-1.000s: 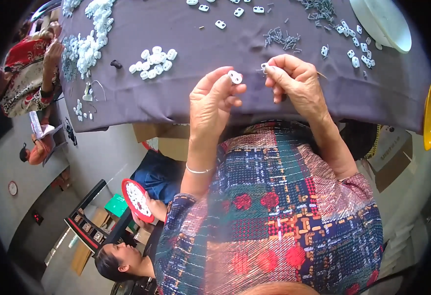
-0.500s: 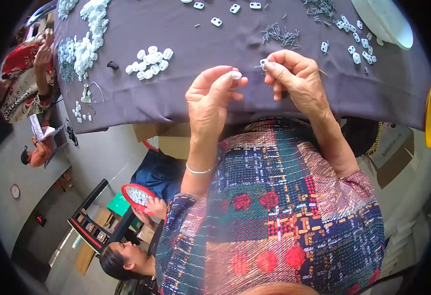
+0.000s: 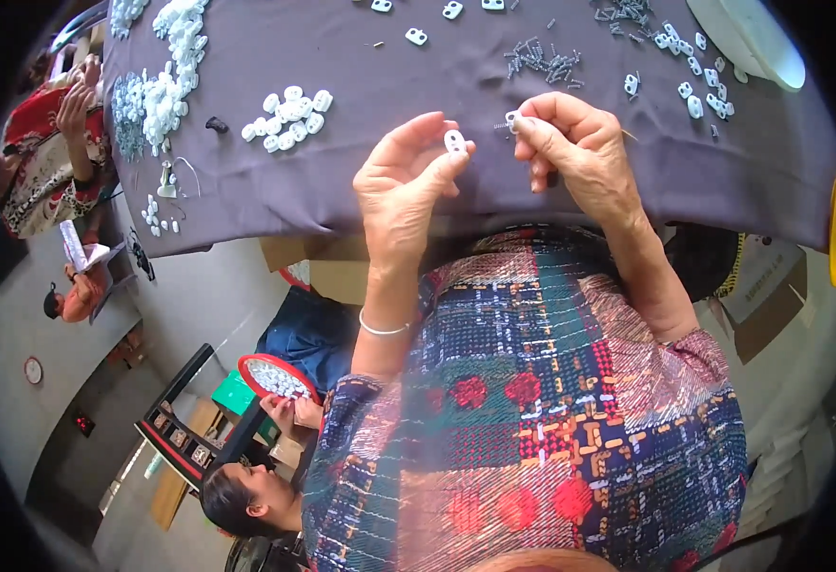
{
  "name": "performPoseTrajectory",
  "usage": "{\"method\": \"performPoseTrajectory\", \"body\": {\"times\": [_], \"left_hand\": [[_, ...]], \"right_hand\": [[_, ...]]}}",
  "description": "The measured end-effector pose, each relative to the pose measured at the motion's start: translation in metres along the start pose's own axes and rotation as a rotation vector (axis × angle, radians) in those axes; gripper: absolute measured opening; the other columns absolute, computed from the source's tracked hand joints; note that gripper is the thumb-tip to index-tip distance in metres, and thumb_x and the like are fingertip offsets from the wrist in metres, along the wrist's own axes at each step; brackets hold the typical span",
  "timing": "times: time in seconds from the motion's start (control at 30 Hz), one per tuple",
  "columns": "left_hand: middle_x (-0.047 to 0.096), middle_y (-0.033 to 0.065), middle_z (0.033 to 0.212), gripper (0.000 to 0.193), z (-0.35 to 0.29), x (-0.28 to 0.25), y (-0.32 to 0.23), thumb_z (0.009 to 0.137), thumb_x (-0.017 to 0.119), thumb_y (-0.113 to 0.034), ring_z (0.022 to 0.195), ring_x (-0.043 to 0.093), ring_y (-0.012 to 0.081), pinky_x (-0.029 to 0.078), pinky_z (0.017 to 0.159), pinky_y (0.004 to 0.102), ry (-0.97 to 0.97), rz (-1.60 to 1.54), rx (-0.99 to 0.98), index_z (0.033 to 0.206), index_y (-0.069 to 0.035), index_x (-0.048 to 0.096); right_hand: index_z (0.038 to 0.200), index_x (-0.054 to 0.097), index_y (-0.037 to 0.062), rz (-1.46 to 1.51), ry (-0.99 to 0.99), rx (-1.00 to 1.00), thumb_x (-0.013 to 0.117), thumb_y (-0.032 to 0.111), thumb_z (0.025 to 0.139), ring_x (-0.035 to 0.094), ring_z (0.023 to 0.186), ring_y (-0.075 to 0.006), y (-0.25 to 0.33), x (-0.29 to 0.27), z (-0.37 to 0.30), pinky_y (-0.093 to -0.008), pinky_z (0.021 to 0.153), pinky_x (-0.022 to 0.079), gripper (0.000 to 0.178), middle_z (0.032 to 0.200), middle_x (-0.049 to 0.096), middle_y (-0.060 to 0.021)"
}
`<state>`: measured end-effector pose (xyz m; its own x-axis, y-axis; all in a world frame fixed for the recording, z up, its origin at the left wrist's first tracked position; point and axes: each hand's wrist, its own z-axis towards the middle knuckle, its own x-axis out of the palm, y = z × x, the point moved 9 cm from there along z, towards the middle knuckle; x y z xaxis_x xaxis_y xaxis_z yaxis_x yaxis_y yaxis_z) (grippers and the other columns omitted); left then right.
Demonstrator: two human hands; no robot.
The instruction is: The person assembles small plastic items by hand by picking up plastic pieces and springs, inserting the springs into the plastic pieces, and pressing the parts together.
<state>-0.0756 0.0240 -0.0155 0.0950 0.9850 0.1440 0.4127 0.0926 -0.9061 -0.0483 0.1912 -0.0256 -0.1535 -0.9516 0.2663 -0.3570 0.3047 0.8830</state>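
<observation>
Work surface is a table draped in a dark purple-grey cloth (image 3: 494, 181), parts spread across it, other people working around the edges. Left hand (image 3: 407, 186) is pinching a small white plastic piece (image 3: 455, 142) between thumb and fingertips, holding it raised just over the table's near edge, flat face up toward the camera, probably so the holes stay visible. Right hand (image 3: 570, 148) is closing on a second small white part (image 3: 512, 120) with thumb and forefinger, a thin metal bit sticking out beside it; looks like a spring or pin, too small to tell. The two parts are sitting near each other but apart, not yet mated. Further out: cluster of white pieces (image 3: 289, 117) to the left, pile of small metal springs (image 3: 540, 61) just beyond the hands, scattered white parts (image 3: 690, 86) to the right, white bowl (image 3: 752, 40) at the far right corner. Versus a second ago: hands are keeping the same grips, the whole view sitting slightly shifted, gap between the parts roughly unchanged.
</observation>
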Motion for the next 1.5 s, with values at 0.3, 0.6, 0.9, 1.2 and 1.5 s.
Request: {"method": "performPoseTrajectory", "body": {"times": [0.3, 0.6, 0.9, 1.2, 1.5], "left_hand": [[0.063, 0.0104, 0.092, 0.023, -0.003, 0.007, 0.022, 0.077, 0.063, 0.0, 0.083, 0.064, 0.0205, 0.047, 0.052, 0.0208, 0.056, -0.359, -0.248, 0.1, -0.001, 0.058], [0.063, 0.0099, 0.09, 0.02, -0.004, 0.014, 0.027, 0.079, 0.062, -0.001, 0.082, 0.064, 0.0208, 0.049, 0.053, 0.0217, 0.074, -0.42, -0.279, 0.099, -0.002, 0.058], [0.063, 0.0089, 0.087, 0.018, -0.005, 0.018, 0.029, 0.08, 0.061, -0.001, 0.078, 0.064, 0.0194, 0.047, 0.052, 0.0215, 0.094, -0.404, -0.298, 0.098, -0.002, 0.058], [0.063, 0.0081, 0.085, 0.017, -0.003, 0.017, 0.031, 0.08, 0.062, -0.001, 0.072, 0.062, 0.0163, 0.044, 0.051, 0.0205, 0.077, -0.384, -0.277, 0.097, -0.002, 0.059], [0.064, 0.0097, 0.085, 0.016, -0.004, 0.015, 0.027, 0.081, 0.061, -0.002, 0.074, 0.064, 0.0189, 0.046, 0.051, 0.0207, 0.078, -0.339, -0.245, 0.097, 0.0, 0.059]], "right_hand": [[0.089, 0.059, -0.0002, -0.064, 0.025, -0.011, 0.058, 0.013, 0.086, 0.05, 0.049, -0.0029, 0.01, 0.008, -0.01, -0.0165, 0.042, 0.042, 0.014, 0.068, 0.058, -0.0022], [0.092, 0.058, -0.001, -0.151, 0.025, -0.038, 0.056, 0.011, 0.087, 0.05, 0.051, -0.0027, 0.014, 0.015, -0.01, -0.0154, 0.043, 0.04, 0.013, 0.069, 0.058, -0.002], [0.091, 0.058, -0.0013, -0.259, 0.037, -0.094, 0.056, 0.011, 0.086, 0.052, 0.055, -0.0026, 0.016, 0.013, -0.006, -0.0152, 0.043, 0.042, 0.014, 0.068, 0.057, -0.0011], [0.088, 0.06, -0.0006, -0.273, 0.037, -0.136, 0.057, 0.012, 0.086, 0.052, 0.056, -0.002, 0.016, 0.014, -0.006, -0.0157, 0.043, 0.042, 0.014, 0.066, 0.057, 0.0004], [0.088, 0.06, -0.0002, -0.309, 0.041, -0.129, 0.057, 0.013, 0.086, 0.051, 0.055, -0.002, 0.017, 0.015, -0.006, -0.0158, 0.043, 0.04, 0.014, 0.065, 0.056, 0.0007]]}}
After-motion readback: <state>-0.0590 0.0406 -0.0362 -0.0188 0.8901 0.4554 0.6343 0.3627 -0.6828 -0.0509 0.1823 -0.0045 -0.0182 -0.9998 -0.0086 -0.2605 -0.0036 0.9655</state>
